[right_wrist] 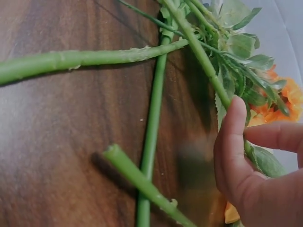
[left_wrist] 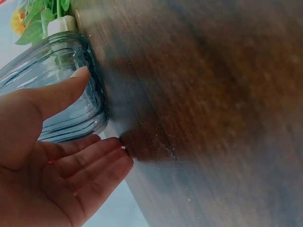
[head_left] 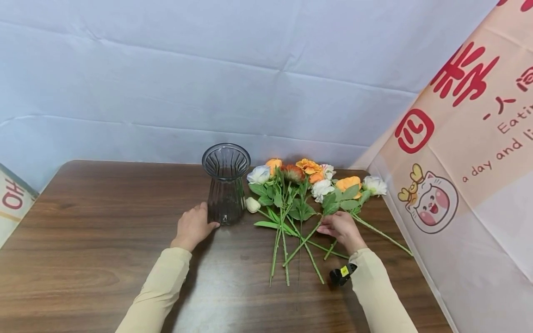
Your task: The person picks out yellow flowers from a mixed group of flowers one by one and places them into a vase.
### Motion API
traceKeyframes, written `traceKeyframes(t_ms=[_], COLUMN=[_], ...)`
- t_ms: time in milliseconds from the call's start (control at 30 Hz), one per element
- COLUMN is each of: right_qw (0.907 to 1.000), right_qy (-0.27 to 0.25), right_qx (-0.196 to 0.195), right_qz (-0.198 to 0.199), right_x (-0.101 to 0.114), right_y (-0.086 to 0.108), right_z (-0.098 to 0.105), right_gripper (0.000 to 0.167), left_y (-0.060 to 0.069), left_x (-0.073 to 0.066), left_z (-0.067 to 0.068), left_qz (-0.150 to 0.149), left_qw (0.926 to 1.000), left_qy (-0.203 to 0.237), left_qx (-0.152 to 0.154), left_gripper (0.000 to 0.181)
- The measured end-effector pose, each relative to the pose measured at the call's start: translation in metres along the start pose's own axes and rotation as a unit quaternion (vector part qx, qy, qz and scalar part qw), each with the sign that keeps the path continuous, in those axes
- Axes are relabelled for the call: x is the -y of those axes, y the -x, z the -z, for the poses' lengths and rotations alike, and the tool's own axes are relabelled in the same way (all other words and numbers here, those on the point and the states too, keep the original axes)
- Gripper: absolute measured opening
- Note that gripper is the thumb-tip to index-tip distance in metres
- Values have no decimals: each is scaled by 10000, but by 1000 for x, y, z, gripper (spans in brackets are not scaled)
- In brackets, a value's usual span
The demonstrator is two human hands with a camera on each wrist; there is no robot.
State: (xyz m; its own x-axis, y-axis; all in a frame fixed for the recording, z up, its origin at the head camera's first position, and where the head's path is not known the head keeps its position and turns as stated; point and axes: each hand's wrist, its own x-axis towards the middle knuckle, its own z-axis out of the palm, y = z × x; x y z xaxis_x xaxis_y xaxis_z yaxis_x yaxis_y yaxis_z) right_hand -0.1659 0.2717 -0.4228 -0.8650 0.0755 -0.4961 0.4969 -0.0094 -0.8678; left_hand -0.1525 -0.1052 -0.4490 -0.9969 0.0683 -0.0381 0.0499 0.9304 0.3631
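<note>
Head: a vase [head_left: 226, 199] stands toward the table's [head_left: 104, 240] far edge, flowers [head_left: 322, 189] near its far right corner. Left wrist: the left hand [left_wrist: 52, 179] grips the vase's base. Right wrist: the right hand [right_wrist: 265, 198] pinches a stem [right_wrist: 203, 59].

We took this for a small screened-off booth indoors, though we could not tell whether it stood in a home, shop or office. A creased pale sheet [head_left: 166, 83] hung like a backdrop along the far edge of the wood-grain table [head_left: 104, 231]. Down the right edge ran a printed hanging [head_left: 466, 138], with red characters [head_left: 464, 74], English words about "a day" and a cartoon cat [head_left: 433, 208]. Past the left edge we saw another lettered panel [head_left: 10, 226].
</note>
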Motion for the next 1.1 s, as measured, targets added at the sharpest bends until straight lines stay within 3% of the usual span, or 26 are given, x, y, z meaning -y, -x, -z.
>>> traceKeyframes(t_ms=[500, 1100], right_qw=[9998, 9938], right_qy=[-118, -581], right_qx=[179, 861], right_qz=[52, 384], right_x=[14, 28], right_y=[9, 21], right_z=[-1, -8], right_gripper=[14, 17], left_y=[2, 2], left_x=[0, 0], left_z=[0, 1], left_qz=[-60, -32], left_qw=[10000, 10000], left_qy=[26, -45], left_qx=[-75, -38], left_gripper=[58, 60])
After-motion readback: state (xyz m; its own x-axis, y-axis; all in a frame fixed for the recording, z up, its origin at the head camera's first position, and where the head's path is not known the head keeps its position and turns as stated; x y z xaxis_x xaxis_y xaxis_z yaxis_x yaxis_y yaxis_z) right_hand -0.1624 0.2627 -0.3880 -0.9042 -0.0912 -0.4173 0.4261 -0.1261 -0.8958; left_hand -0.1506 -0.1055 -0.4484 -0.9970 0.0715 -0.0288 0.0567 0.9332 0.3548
